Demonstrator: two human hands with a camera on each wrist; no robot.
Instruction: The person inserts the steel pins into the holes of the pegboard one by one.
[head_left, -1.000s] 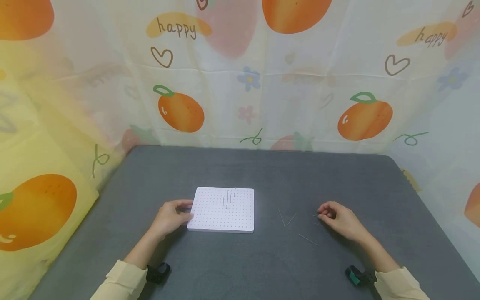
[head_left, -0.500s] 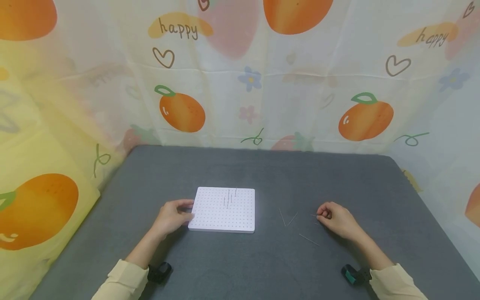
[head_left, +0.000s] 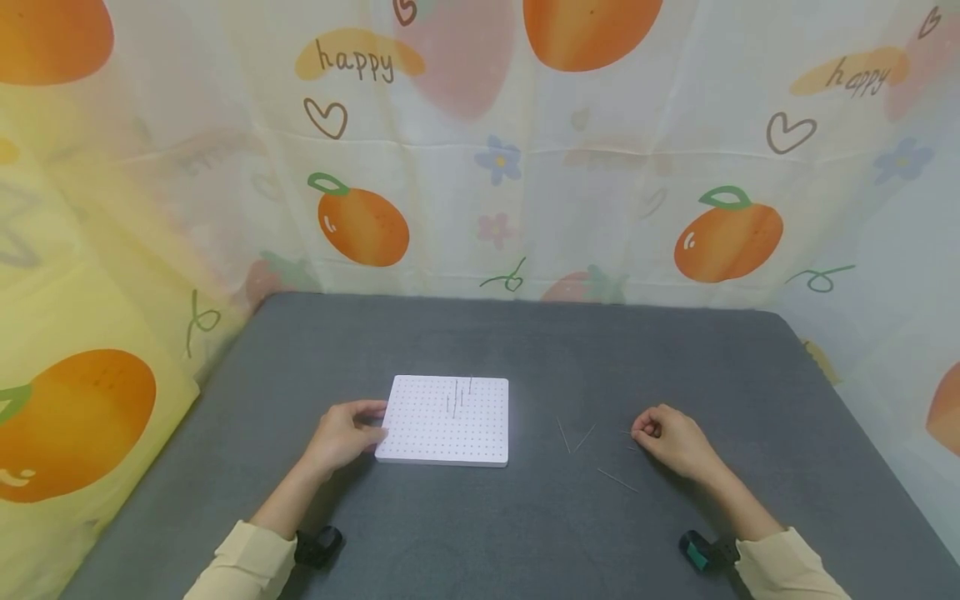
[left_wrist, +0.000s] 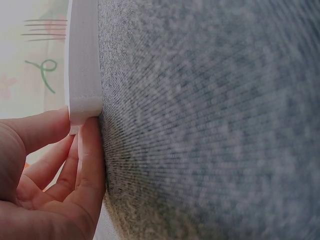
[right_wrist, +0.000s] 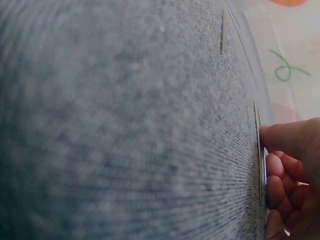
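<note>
Your left grip [head_left: 341, 437] pinches the white pegboard [head_left: 442, 437] by its edge; your right grip [head_left: 675, 440], fingers curled, touches thin rods [right_wrist: 259, 157], any hold unclear.

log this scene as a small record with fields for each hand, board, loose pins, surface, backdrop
left hand: holds the left edge of the white pegboard
right hand: fingertips at a thin metal pin; firm grip unclear
board: flat, several upright pins
loose pins: between board and right hand
surface: gray tabletop
backdrop: fruit-print cloth
</note>
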